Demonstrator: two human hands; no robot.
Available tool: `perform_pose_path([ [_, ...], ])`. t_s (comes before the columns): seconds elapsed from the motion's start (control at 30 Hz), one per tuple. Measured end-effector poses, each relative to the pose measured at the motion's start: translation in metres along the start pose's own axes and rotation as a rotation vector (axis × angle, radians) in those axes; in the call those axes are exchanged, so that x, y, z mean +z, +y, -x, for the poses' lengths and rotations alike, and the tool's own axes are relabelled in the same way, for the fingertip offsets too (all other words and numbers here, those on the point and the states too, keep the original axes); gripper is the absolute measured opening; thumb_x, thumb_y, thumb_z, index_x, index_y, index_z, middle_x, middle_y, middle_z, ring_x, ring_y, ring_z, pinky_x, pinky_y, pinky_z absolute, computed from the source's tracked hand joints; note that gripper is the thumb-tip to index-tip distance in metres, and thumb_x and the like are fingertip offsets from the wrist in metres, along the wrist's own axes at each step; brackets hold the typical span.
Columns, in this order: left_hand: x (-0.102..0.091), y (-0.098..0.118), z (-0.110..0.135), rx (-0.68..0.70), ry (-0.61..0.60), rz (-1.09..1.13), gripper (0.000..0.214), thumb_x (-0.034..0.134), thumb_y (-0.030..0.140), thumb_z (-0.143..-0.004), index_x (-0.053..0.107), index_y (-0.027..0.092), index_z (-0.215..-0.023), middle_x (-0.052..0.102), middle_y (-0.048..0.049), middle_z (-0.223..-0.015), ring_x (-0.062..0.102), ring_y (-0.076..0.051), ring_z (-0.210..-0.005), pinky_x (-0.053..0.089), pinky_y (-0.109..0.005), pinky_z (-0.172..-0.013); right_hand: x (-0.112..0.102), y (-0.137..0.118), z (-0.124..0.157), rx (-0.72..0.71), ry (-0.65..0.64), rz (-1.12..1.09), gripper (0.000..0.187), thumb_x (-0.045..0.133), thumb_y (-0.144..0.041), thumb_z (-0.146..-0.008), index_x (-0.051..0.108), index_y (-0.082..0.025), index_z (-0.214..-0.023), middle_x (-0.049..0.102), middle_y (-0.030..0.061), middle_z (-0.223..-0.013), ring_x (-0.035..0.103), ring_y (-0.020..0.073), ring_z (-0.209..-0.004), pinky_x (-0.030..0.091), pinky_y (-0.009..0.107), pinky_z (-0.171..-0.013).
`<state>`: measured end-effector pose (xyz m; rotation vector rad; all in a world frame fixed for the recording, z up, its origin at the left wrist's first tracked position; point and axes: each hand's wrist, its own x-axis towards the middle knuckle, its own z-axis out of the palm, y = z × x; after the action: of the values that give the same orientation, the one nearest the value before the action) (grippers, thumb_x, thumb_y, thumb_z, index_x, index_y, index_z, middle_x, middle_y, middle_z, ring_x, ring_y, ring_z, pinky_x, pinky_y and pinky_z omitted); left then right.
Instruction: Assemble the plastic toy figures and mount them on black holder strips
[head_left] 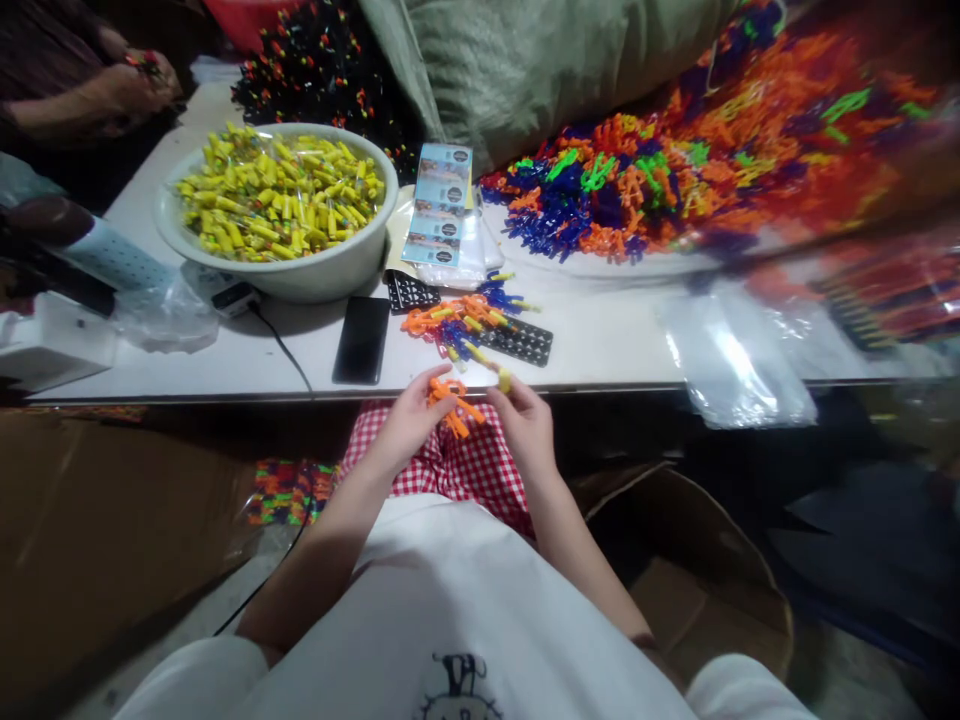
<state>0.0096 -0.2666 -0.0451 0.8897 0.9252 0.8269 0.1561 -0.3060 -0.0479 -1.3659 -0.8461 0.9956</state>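
While the left hand [409,422] is pinching orange plastic [459,422] beside the near edge of the table [611,350], the right hand [528,425] is holding a yellow piece [504,380] just to its right; light, steady grips are probably serving best.

- A white, flat tabletop [607,330] spans the workspace.
- At left, a round, pale basin [337,268] stands heaped with small yellow pieces [281,195].
- Just beside it, a black, rectangular smartphone [361,340] lies flat.
- Near the front edge, orange and blue plastic pieces with yellow tips [454,318] partly cover a black, studded plate [531,345].
- At right, clear, flat plastic bags [742,375] overhang the edge.
- Behind, multicoloured plastic pieces [607,190] form a mound.
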Motion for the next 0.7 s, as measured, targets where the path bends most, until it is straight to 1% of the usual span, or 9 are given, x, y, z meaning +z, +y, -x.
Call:
perform_pose_path([
  [0.03,-0.001,0.001,0.0,-0.021,0.024,0.042,0.041,0.069,0.027,-0.07,0.055,0.017,-0.107,0.062,-0.0047,-0.097,0.06,-0.015,-0.088,0.046,-0.026,-0.08,-0.004,0.004,-0.002,0.039,0.023,-0.038,0.032,0.068,-0.03,-0.068,0.062,-0.025,-0.099,0.065,-0.0029,-0.077,0.06,0.0145,-0.073,0.047,0.031,-0.076],
  [0.07,-0.002,0.003,0.001,-0.041,0.04,0.087,0.037,0.07,0.028,-0.069,0.056,0.016,-0.101,0.062,-0.0042,-0.094,0.06,-0.014,-0.086,0.046,-0.025,-0.079,-0.007,0.009,-0.004,0.087,0.016,-0.085,0.035,0.069,-0.032,-0.066,0.06,-0.025,-0.099,0.061,-0.0061,-0.066,0.057,0.012,-0.061,0.047,0.028,-0.068],
  [0.13,-0.003,0.004,0.002,-0.075,0.053,0.18,0.032,0.071,0.028,-0.068,0.056,0.015,-0.093,0.062,-0.0027,-0.089,0.061,-0.013,-0.083,0.047,-0.024,-0.077,-0.012,0.017,-0.004,0.186,-0.054,-0.176,0.031,0.072,-0.035,-0.062,0.059,-0.023,-0.088,0.054,-0.0096,-0.052,0.049,0.0087,-0.047,0.044,0.024,-0.056],
  [0.17,-0.004,0.004,0.002,-0.088,0.056,0.214,0.031,0.071,0.028,-0.067,0.056,0.016,-0.091,0.062,-0.0018,-0.088,0.061,-0.013,-0.083,0.047,-0.024,-0.077,-0.012,0.02,-0.003,0.226,-0.088,-0.217,0.029,0.074,-0.035,-0.06,0.058,-0.022,-0.08,0.055,-0.0089,-0.053,0.049,0.0082,-0.047,0.044,0.023,-0.055],
  [0.23,-0.004,0.004,0.002,-0.096,0.058,0.244,0.03,0.072,0.027,-0.068,0.055,0.017,-0.09,0.062,-0.0003,-0.087,0.061,-0.011,-0.082,0.047,-0.023,-0.077,-0.011,0.024,0.0,0.281,-0.123,-0.279,0.027,0.076,-0.034,-0.058,0.058,-0.02,-0.073,0.063,-0.0048,-0.064,0.056,0.0094,-0.056,0.046,0.024,-0.06],
  [0.3,-0.004,0.003,0.002,-0.092,0.054,0.238,0.03,0.071,0.028,-0.068,0.054,0.017,-0.09,0.061,0.0006,-0.086,0.06,-0.011,-0.082,0.047,-0.022,-0.077,-0.006,0.024,0.003,0.309,-0.134,-0.323,0.028,0.077,-0.032,-0.057,0.06,-0.021,-0.076,0.067,-0.0024,-0.074,0.06,0.0116,-0.064,0.048,0.027,-0.066],
  [0.33,-0.003,0.002,0.002,-0.091,0.05,0.231,0.03,0.071,0.028,-0.068,0.053,0.018,-0.09,0.061,0.0009,-0.085,0.06,-0.011,-0.081,0.047,-0.022,-0.076,-0.004,0.023,0.004,0.317,-0.14,-0.337,0.028,0.077,-0.033,-0.057,0.061,-0.021,-0.077,0.067,-0.0022,-0.076,0.061,0.0123,-0.066,0.049,0.028,-0.069],
  [0.57,-0.003,0.001,0.002,-0.084,0.058,0.22,0.031,0.071,0.03,-0.067,0.052,0.017,-0.088,0.059,0.0011,-0.084,0.059,-0.01,-0.079,0.046,-0.021,-0.075,0.004,0.018,0.001,0.313,-0.192,-0.38,0.029,0.078,-0.036,-0.055,0.063,-0.023,-0.077,0.069,-0.0016,-0.078,0.063,0.0161,-0.074,0.05,0.035,-0.079],
  [0.7,-0.003,-0.002,0.0,-0.04,0.11,0.146,0.032,0.072,0.03,-0.065,0.05,0.017,-0.085,0.06,0.0005,-0.082,0.059,-0.011,-0.076,0.046,-0.024,-0.076,0.002,0.016,0.0,0.277,-0.165,-0.318,0.026,0.076,-0.036,-0.059,0.064,-0.023,-0.078,0.069,-0.0009,-0.08,0.063,0.0163,-0.075,0.05,0.035,-0.079],
])
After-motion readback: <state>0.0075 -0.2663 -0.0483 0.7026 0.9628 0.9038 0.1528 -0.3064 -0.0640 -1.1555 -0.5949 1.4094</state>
